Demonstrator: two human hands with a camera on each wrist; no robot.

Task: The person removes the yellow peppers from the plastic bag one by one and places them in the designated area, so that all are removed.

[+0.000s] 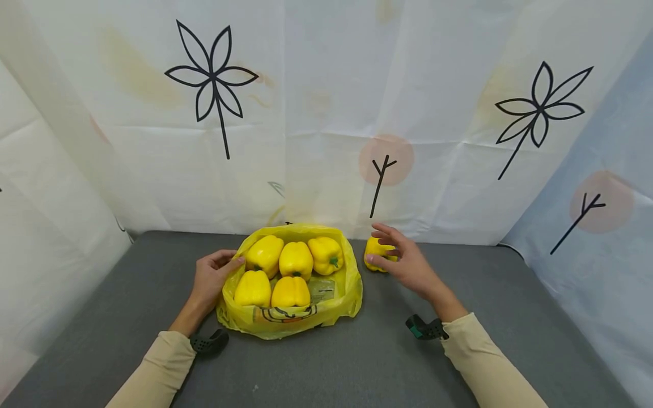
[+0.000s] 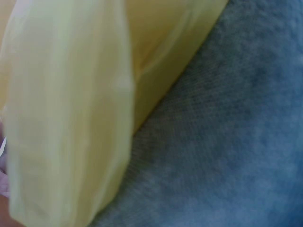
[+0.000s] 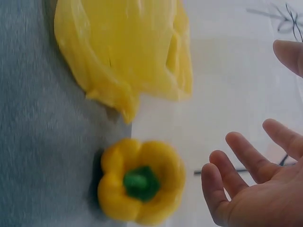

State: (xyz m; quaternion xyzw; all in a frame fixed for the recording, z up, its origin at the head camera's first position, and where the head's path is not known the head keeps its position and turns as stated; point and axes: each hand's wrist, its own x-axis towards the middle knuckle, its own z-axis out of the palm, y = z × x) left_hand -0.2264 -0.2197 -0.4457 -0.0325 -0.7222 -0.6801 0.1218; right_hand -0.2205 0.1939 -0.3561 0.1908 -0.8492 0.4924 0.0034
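Your right hand (image 1: pixel 409 264) spreads its fingers near the loose pepper (image 3: pixel 142 183), right of centre in the head view; your left pinches the bag (image 1: pixel 334 316) at its left edge. The pepper looks firm, light, probably slick: cup its sides.

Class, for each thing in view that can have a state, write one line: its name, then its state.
Yellow bag, mouth open.
Five yellow peppers, inside the bag, uncut where visible.
Loose pepper, outside the bag, stem attached.
Left grip, hand holding the bag's left rim.
Right grip, hand empty, near the loose pepper.
Cloth backdrop, hanging, creased.
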